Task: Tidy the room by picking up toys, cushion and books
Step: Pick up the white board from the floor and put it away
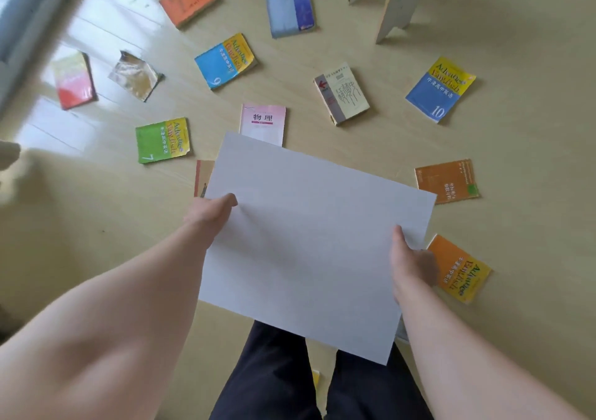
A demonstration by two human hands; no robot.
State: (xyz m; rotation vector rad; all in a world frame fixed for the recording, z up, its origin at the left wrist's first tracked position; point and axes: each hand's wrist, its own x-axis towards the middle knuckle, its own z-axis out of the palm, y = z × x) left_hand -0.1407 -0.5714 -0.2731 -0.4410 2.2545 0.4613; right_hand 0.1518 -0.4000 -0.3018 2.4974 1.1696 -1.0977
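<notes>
- Holding a white sheet (306, 242) over the floor (96, 226) w/ both hands; its long axis runs L–R, R end tipped nearer.
- L hand (213, 210): thumb on top at sheet's L edge, other fingers under it, hidden; pinching.
- R hand (409, 258): thumb on top at R edge, other fingers hidden beneath; pinching too.
- Pink book (263, 121): flat, just far of sheet, long axis near–far, near end covered by sheet.
- Green book (161, 139): to the L, long axis approx L–R.
- Orange book (458, 268): near R, beside R hand, slanting far-L to near-R.
- White stool (395, 10): far R.
</notes>
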